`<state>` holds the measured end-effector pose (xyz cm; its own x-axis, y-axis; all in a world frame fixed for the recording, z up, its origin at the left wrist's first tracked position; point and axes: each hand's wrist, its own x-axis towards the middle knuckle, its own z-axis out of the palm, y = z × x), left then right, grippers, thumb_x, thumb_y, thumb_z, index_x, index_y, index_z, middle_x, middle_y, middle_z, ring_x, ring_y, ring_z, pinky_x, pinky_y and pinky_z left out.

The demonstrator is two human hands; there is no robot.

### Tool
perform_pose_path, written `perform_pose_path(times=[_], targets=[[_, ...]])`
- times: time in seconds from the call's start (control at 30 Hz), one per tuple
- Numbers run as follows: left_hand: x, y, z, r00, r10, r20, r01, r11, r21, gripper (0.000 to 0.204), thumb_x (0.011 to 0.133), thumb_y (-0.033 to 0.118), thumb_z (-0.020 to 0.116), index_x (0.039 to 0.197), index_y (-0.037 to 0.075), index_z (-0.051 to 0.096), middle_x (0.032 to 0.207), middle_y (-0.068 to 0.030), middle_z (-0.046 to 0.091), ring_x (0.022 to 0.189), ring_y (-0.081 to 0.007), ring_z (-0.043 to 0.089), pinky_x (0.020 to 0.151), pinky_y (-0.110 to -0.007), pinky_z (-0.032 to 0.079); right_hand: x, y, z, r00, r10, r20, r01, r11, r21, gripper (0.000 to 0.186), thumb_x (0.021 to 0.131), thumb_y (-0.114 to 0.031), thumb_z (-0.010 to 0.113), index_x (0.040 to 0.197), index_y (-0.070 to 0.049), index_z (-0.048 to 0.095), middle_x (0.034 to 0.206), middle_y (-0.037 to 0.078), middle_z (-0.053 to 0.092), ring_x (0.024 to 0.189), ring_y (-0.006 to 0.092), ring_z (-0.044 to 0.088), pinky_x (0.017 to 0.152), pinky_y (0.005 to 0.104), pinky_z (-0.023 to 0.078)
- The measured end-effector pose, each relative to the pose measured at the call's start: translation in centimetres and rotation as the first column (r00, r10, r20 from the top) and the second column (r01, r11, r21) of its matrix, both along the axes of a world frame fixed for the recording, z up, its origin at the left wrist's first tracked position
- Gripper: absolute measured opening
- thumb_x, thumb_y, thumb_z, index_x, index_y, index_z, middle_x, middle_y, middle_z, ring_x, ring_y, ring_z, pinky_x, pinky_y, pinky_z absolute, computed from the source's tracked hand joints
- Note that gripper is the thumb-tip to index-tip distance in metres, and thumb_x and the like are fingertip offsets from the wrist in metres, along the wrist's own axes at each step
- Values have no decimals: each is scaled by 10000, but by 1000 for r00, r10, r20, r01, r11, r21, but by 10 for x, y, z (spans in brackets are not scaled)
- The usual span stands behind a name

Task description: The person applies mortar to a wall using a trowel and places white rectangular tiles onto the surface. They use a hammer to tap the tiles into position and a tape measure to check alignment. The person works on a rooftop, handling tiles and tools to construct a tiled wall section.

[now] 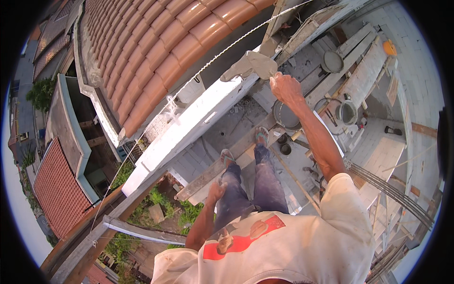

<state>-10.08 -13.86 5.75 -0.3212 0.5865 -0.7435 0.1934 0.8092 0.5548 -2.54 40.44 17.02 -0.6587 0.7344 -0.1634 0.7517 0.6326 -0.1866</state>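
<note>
High above a leafy yard, a worker's right hand (pixel 285 88) closes its fingers around the handle of a trowel (pixel 264 66), its flat grey blade at the far end of a long, straight white wall (pixel 165 139). Wet-looking grey mortar (pixel 238 69) lies in a smooth, uneven lump on the wall's top, just left of the blade. The left hand (pixel 217 190) hangs nearer, beside the left leg of the dusty, dark trousers (pixel 272 189); whether its fingers hold anything cannot be told. The 2 sandaled feet stand on a rough wooden plank (pixel 201 184). A twisted white string (pixel 222 49) runs left of the wall, before a roof (pixel 158 52) of glossy, curved orange tiles. To the right sit a round, dark basin (pixel 286 115), a grey bucket (pixel 347 112) and a bundle of thin, ridged metal rods (pixel 395 192).
</note>
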Motion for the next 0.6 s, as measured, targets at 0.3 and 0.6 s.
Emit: perform_pose_path(times=[0.3, 0.6], targets=[[14, -5, -8, 998, -43, 45, 46, 997, -62, 605, 925, 332, 658, 1355, -80, 553, 1280, -311, 655, 1205, -416, 644, 1030, -456, 494, -15, -51, 49, 781, -624, -15, 171, 237, -956, 388, 1039, -375, 531, 932, -14, 622, 689, 12, 561, 514, 106, 535, 449, 292, 469], [1, 22, 6, 996, -91, 20, 92, 990, -106, 622, 924, 346, 674, 1365, -73, 548, 1276, -309, 655, 1215, -420, 633, 1037, -458, 488, -33, -174, -19, 970, -101, -221, -28, 858, -512, 399, 1052, -330, 498, 1051, 43, 641, 854, 273, 715, 790, 447, 722, 699, 500, 597]])
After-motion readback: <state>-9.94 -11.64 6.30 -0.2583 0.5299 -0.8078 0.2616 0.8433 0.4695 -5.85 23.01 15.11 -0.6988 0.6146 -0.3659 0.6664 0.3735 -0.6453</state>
